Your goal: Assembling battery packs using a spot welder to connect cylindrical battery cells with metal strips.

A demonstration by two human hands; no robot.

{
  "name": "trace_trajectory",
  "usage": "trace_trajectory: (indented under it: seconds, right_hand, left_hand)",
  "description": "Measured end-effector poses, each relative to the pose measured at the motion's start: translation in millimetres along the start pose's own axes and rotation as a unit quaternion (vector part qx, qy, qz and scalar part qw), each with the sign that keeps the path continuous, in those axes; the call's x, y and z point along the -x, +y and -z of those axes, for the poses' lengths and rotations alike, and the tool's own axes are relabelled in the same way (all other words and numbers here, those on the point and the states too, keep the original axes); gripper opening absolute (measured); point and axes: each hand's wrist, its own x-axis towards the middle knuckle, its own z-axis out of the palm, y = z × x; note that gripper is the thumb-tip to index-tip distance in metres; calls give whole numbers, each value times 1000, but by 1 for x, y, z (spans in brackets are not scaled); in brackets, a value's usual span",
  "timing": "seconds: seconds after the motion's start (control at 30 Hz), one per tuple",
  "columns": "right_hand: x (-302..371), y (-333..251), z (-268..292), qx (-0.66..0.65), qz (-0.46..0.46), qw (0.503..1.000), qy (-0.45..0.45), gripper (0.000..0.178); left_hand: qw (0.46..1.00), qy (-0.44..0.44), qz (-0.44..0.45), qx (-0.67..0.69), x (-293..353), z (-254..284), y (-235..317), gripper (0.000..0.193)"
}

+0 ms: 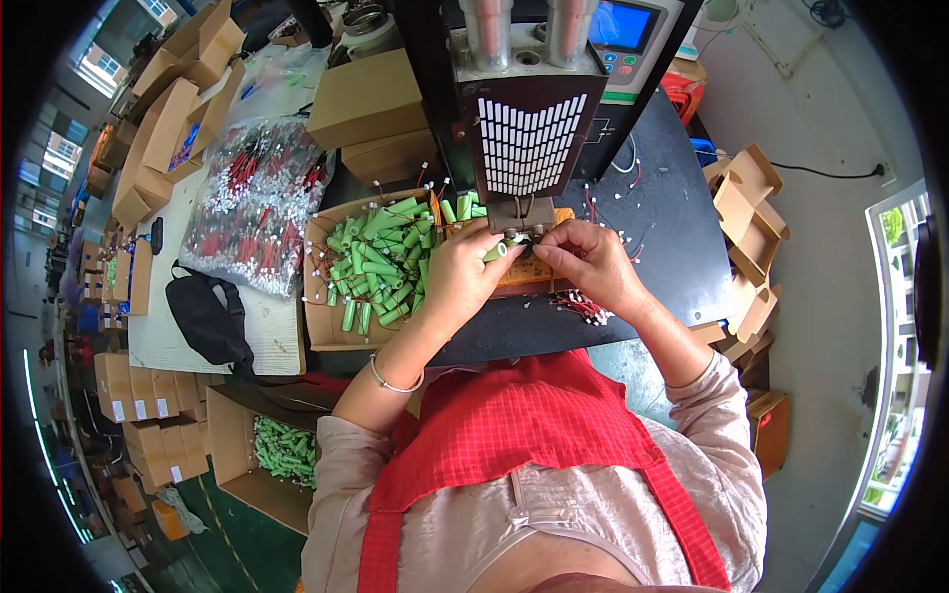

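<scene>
Under the head of a spot welder [542,91], both of my hands meet near its two electrode tips [521,219]. My left hand [463,269] is closed around a green cylindrical battery cell [495,253], whose pale end sticks out past the fingers. From the other side, my right hand [593,265] pinches thumb and forefinger together close to that cell. What sits in that pinch is too small to make out. A brown work block [524,288] lies below the hands. Beside my right wrist is a pile of red and black wire leads with white connectors [585,307].
To the left stands an open cardboard box [341,341] of green cells with wires attached. Beyond it lie bagged wire leads [259,203] and a black pouch [210,314]. Another carton [229,435] of green cells is lower left. Empty cartons [746,227] are stacked at the right.
</scene>
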Motion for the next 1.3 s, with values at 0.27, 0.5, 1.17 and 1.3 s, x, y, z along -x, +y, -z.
trace_trajectory:
  seconds: [0.27, 0.5, 1.17, 1.3]
  right_hand:
    - [-1, -4, 3, -59, -18, 998, -31, 16]
    - [-3, -1, 1, -63, -26, 997, -30, 17]
    - [38, 2, 8, -324, -152, 931, -71, 33]
    - [35, 9, 5, -323, -159, 932, -45, 22]
  left_hand:
    - [1000, 1, -3, -15, 2, -1, -3, 21]
    - [1000, 1, -2, -13, 1, 0, 1, 20]
    - [992, 41, 47, 114, 15, 10, 26, 24]
    - [911, -47, 192, 362, 19, 14, 20, 30]
